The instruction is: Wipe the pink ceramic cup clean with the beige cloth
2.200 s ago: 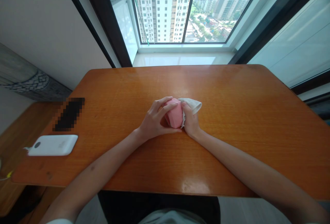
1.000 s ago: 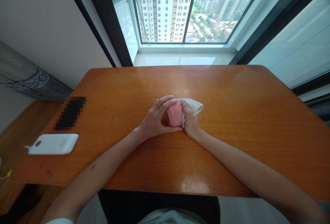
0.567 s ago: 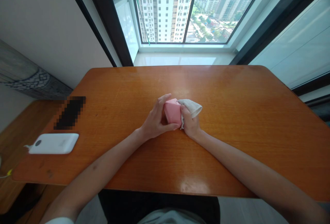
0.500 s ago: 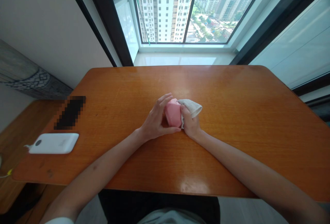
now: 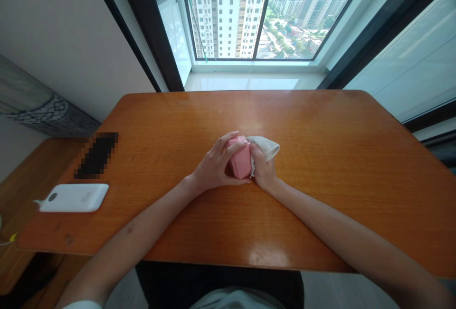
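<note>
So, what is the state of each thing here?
Pink object: held in left hand
Left hand: curled around pink object
White cloth: bunched, touching pink object
Right hand: gripping white cloth
White device: lying flat on table
Dark item: pixelated, unclear
Window: open or shut unclear

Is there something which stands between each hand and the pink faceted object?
For the right hand, yes: the white cloth it grips shows between it and the pink faceted object. For the left hand, nothing visible; its fingers touch the object directly.
</note>
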A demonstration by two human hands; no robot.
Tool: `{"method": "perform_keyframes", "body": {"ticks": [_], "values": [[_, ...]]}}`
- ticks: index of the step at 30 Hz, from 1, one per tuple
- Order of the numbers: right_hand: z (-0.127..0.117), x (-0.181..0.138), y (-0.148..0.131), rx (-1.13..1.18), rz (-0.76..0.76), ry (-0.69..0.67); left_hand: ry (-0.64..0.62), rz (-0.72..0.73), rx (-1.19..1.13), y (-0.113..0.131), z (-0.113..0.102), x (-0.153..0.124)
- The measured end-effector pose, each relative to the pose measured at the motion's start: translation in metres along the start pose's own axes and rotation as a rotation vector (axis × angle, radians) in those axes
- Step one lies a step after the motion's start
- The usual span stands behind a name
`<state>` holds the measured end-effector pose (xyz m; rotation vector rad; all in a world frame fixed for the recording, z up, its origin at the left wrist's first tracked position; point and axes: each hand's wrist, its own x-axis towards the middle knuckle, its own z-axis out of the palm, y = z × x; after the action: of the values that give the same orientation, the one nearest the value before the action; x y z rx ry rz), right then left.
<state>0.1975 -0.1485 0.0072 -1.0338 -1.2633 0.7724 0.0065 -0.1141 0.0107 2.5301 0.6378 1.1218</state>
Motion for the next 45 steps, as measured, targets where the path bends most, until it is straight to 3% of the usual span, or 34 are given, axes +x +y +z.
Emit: {"method": "perform_keyframes", "body": {"ticks": [8,13,16,20,24,31,37,45], "values": [[-0.001,0.0,0.001,-0.034,-0.018,0.017,0.092,-0.109,-0.207,0.005,0.001,0.006],[-0.002,-0.001,0.002,-0.067,-0.024,0.004,0.048,-0.395,-0.386,0.007,0.001,0.005],[-0.002,-0.002,0.002,-0.074,-0.046,-0.025,0.027,-0.467,-0.483,0.005,0.002,0.002],[-0.001,-0.003,0.0,-0.07,-0.069,-0.044,0.046,-0.387,-0.438,-0.001,0.006,-0.003],[-0.001,-0.003,-0.001,-0.048,-0.052,-0.031,0.119,-0.152,-0.314,-0.005,0.004,-0.005],[-0.001,-0.002,0.001,-0.001,-0.04,-0.04,-0.012,0.126,0.087,-0.01,-0.004,-0.004],[-0.001,-0.001,0.001,0.003,-0.023,-0.03,0.021,0.09,0.055,-0.005,-0.003,-0.001],[-0.002,0.0,0.003,-0.041,-0.082,-0.012,0.112,-0.12,-0.187,0.008,-0.003,0.006]]}}
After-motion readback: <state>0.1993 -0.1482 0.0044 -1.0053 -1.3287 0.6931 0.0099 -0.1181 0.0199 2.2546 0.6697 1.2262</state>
